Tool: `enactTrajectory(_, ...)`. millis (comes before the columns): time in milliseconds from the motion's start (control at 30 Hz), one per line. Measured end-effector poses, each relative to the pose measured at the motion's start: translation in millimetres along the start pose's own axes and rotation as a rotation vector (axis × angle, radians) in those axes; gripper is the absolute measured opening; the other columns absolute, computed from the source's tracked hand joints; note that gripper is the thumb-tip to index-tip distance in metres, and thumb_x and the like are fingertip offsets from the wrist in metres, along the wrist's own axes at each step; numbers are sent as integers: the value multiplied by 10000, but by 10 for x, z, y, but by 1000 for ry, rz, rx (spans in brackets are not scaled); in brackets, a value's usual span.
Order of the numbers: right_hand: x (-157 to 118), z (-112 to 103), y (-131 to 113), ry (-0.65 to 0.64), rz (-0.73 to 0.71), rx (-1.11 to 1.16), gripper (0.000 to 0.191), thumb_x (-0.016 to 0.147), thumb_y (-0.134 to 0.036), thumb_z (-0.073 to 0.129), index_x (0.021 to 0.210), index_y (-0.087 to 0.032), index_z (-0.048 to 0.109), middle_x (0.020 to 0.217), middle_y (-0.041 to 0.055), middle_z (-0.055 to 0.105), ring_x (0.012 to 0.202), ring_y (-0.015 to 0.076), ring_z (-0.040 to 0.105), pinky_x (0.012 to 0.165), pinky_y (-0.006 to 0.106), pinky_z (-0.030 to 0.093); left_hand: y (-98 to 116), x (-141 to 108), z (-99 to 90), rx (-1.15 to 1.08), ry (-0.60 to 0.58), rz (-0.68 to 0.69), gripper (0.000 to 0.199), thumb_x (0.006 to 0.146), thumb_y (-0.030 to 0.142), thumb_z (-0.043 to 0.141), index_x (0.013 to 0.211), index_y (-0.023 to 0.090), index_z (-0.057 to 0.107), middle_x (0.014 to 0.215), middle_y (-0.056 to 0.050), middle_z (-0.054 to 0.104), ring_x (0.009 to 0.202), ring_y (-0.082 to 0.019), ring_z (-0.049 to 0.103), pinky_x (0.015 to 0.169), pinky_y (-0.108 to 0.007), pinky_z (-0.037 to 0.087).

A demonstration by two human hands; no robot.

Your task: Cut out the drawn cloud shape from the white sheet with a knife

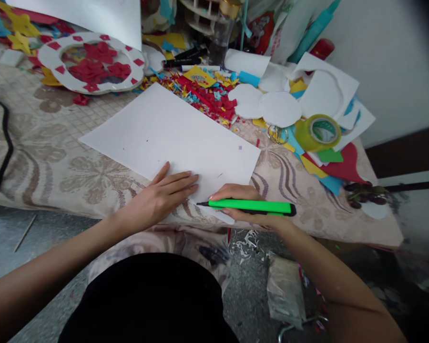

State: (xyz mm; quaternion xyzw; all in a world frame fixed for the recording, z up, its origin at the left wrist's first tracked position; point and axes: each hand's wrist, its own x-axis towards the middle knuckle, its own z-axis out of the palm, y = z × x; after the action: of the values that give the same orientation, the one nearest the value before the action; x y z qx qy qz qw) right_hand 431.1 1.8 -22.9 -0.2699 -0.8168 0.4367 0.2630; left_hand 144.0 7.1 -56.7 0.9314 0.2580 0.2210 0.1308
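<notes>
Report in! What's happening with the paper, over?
Left grip flat on white sheet. Right grip holding green tool, tip near sheet's edge. Paper scraps along far edge, specks on sheet.

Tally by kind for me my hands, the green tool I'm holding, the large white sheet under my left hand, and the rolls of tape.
Left hand and right hand: 2
Green tool: 1
Large white sheet: 1
Roll of tape: 1
Total: 5
</notes>
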Motion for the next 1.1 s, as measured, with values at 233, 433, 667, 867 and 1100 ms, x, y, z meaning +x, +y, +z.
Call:
enactTrajectory(233, -32, 11, 44, 15, -10, 24, 279, 920, -175, 600, 1194, -198, 650, 1077, 60, 708, 984, 141, 659, 850, 267, 522, 5, 3, -1, -4, -6, -8, 460, 1016, 137, 417, 1464, 241, 439, 1510, -75, 472, 1443, -206, 375, 1242, -544, 98)
enactTrajectory(433, -2, 28, 4, 19, -10, -6, 256, 924, -166, 601, 1173, -186, 659, 1071, 60, 715, 986, 138, 663, 862, 265, 519, -2, 5, 3, 27, -5, 10, 447, 1019, 128, 403, 1458, 202, 443, 1506, -99, 474, 1444, -218, 372, 1238, -552, 101)
enactTrajectory(667, 23, 27, 5, 1, -3, -19, 281, 909, -135, 595, 1168, -226, 656, 1086, 41, 717, 982, 139, 666, 870, 276, 529, 6, 5, -10, 21, -11, 6, 439, 1020, 134, 397, 1450, 205, 455, 1500, -99, 482, 1435, -221, 389, 1238, -554, 109)
enactTrajectory(867, 27, -4, -1, -31, -43, -42, 286, 914, -130, 572, 1175, -224, 638, 1066, 52, 707, 986, 152, 665, 867, 297, 538, 11, 13, -16, -17, -2, -5, 457, 1013, 130, 410, 1456, 231, 457, 1500, -91, 482, 1431, -213, 397, 1241, -546, 104)
enactTrajectory(1100, 13, -18, 14, -38, -33, -9, 288, 914, -135, 584, 1187, -214, 633, 1085, 55, 698, 1003, 145, 656, 881, 285, 525, 1, 4, 0, -16, 7, 0, 453, 1013, 129, 413, 1454, 225, 461, 1501, -84, 482, 1436, -206, 387, 1247, -527, 81)
